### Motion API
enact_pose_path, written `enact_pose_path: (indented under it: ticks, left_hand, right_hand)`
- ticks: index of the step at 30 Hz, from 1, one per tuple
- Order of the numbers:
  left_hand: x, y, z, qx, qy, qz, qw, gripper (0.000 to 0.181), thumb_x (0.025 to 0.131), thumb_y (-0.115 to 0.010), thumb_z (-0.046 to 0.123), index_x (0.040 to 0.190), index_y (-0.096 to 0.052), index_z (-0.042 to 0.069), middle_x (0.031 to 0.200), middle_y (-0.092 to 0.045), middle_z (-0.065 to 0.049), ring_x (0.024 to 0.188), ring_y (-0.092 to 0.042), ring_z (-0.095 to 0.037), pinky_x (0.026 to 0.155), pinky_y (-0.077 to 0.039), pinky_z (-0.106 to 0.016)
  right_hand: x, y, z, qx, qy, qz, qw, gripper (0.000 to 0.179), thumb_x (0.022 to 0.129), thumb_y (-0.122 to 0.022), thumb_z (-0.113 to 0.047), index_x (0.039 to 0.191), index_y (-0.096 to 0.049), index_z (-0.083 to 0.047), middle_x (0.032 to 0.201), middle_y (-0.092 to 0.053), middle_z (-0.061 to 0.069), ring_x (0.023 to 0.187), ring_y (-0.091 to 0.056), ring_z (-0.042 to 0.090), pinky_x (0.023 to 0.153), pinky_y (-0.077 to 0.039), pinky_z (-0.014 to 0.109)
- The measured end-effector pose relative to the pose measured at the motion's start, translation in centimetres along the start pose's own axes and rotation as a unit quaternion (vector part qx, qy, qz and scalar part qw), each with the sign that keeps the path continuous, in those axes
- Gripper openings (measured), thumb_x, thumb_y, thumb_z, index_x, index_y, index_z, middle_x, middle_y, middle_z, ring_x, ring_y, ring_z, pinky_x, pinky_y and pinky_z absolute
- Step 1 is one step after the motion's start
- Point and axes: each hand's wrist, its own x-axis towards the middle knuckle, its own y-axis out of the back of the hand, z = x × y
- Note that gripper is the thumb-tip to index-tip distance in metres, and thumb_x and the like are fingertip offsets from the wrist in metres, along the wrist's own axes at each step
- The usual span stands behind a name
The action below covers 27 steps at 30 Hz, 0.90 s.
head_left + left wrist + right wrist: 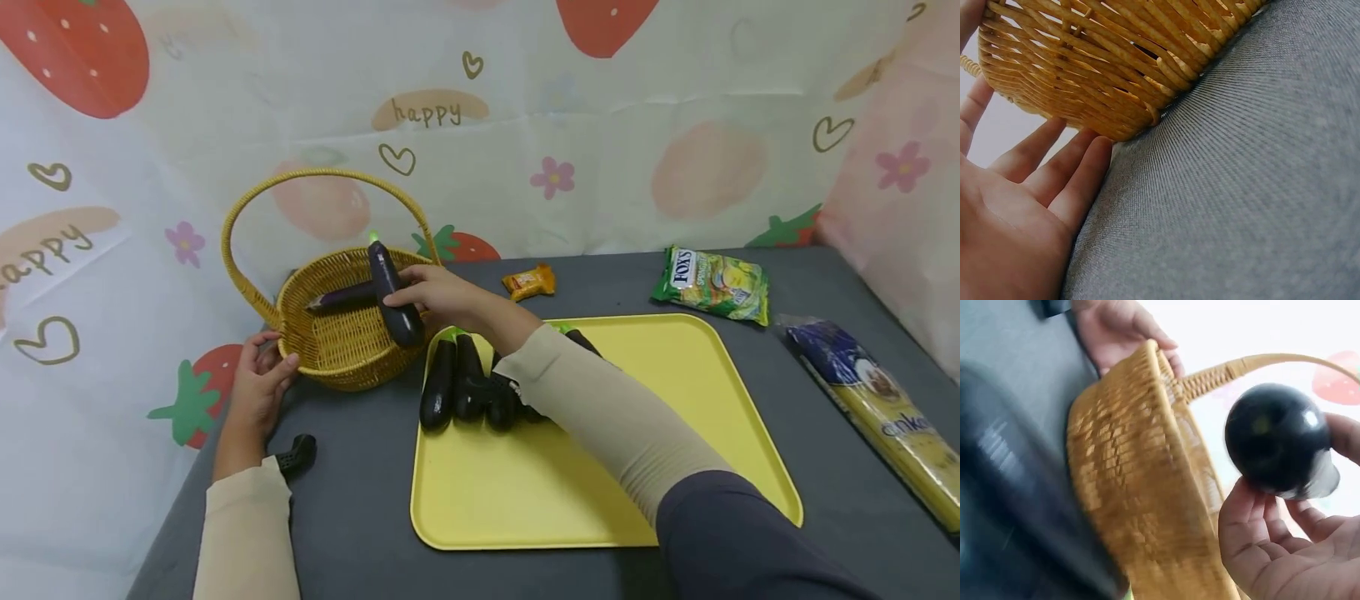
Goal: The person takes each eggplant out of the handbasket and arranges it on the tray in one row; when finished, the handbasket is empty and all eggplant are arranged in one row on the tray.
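In the head view, my right hand (442,293) holds a dark purple eggplant (393,300) tilted over the yellow wicker basket (360,367). The right wrist view shows the rounded end of this eggplant (1272,434) between thumb and fingers. Another eggplant (345,297) lies inside the basket. My left hand (260,379) steadies the basket at its left side, thumb at the rim near the handle's base. Its fingers (1079,181) lie along the outside of the weave in the left wrist view. Several eggplants (439,387) lie side by side on the yellow tray (525,492), partly hidden by my right forearm.
Behind the tray is a small orange-wrapped snack (529,282). A green FOX'S candy bag (712,285) lies at the back right, and a long yellow and blue packet (877,408) lies along the right side. A patterned cloth (600,217) hangs behind the grey table (352,500).
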Motion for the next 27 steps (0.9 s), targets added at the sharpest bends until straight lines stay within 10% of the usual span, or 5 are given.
enact_pose_path:
  ticks: [16, 27]
  left_hand:
    - [0.4, 0.6, 0.3, -0.013, -0.003, -0.015, 0.9998, 0.038, 0.096, -0.050, -0.010, 0.127, -0.040, 0.010, 0.130, -0.049, -0.009, 0.110, -0.057, -0.016, 0.080, -0.050, -0.025]
    - [0.1, 0.0, -0.1, -0.024, -0.004, -0.012, 0.9996, 0.036, 0.096, -0.050, -0.010, 0.125, -0.041, 0.009, 0.128, -0.052, -0.009, 0.106, -0.059, -0.015, 0.079, -0.051, -0.025]
  right_hand:
    - [-10.9, 8.4, 3.9, -0.151, 0.013, 0.122, 0.9808, 0.080, 0.090, -0.070, -0.041, 0.152, -0.027, -0.016, 0.144, -0.041, 0.012, 0.123, -0.049, 0.027, 0.097, -0.042, 0.046]
    - [-17.8, 13.8, 7.3, -0.141, -0.007, 0.203, 0.9689, 0.067, 0.104, -0.040, -0.045, 0.154, -0.018, -0.005, 0.153, -0.025, 0.022, 0.138, -0.029, 0.038, 0.108, -0.027, 0.053]
